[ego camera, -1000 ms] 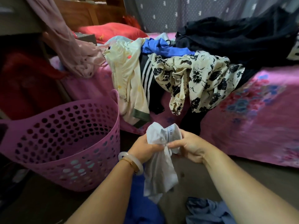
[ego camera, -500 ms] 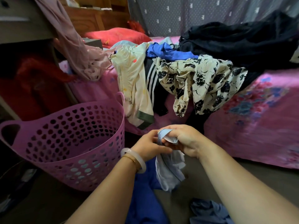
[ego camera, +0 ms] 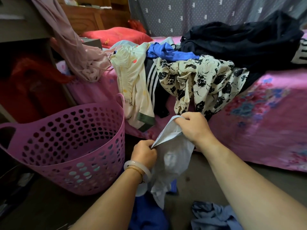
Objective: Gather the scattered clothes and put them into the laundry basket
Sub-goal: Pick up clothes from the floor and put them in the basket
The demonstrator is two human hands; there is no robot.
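A pale blue-white garment [ego camera: 171, 156] hangs between my hands above the floor. My left hand [ego camera: 144, 152] grips its lower left edge. My right hand [ego camera: 193, 126] pinches its upper edge, higher and to the right. The purple perforated laundry basket [ego camera: 71, 163] stands on the floor to the left of my hands; its inside looks bare. On the bed's edge lie a cream floral garment [ego camera: 202, 83], a cream top [ego camera: 132, 80], a striped black piece [ego camera: 152, 80], a blue garment [ego camera: 167, 51] and a dark pile [ego camera: 240, 42].
A blue garment [ego camera: 146, 214] and a grey-blue one [ego camera: 214, 216] lie on the floor by my arms. The bed with a pink floral sheet [ego camera: 265, 117] fills the right. A pink cloth [ego camera: 74, 45] hangs at the left by a red pillow [ego camera: 116, 34].
My hands have pulled apart, spreading the pale garment's edge: the right hand rose, the left dropped lower. Earlier they bunched it close together.
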